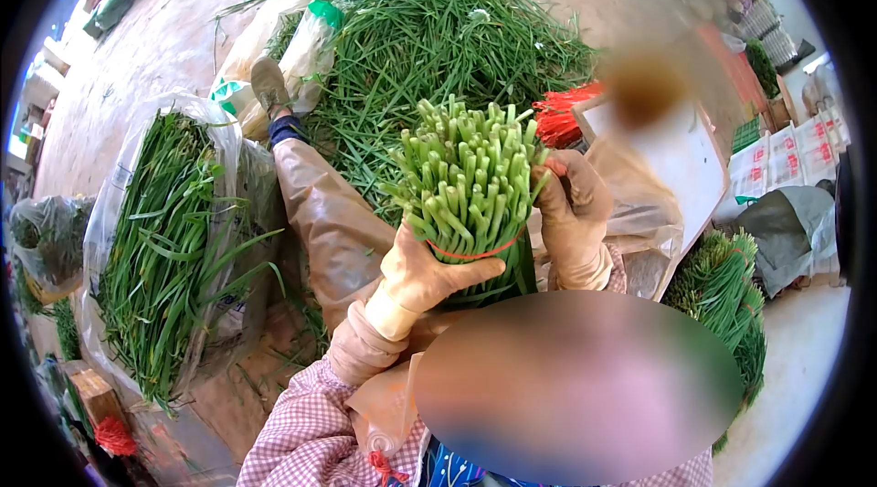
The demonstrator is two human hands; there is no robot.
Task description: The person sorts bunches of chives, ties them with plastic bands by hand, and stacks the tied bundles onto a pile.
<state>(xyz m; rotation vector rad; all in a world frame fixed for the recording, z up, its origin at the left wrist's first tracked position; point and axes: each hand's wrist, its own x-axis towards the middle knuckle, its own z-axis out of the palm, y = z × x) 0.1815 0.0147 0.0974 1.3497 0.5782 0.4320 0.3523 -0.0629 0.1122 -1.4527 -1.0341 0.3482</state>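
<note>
A thick bunch of green stalks (466, 181) is upright in front of me, its pale cut ends facing up. A thin red tie (461, 256) runs around it. My left hand (425, 272), in a tan glove, is wrapped round the near left side of the bunch, with the thumb across its front. At the right side of the bunch, my gloved right hand (577, 199) is closed in a pinch, and a bit of red shows at its fingertips. The lower part of the bunch is hidden behind my left hand and a blurred patch.
A large heap of loose green leaves (438, 30) lies ahead on the floor. Left of my outstretched leg stands a clear plastic bag (96, 277) of greens. To the right are red strands (562, 117), a white board (676, 158) and tied green bunches (722, 304).
</note>
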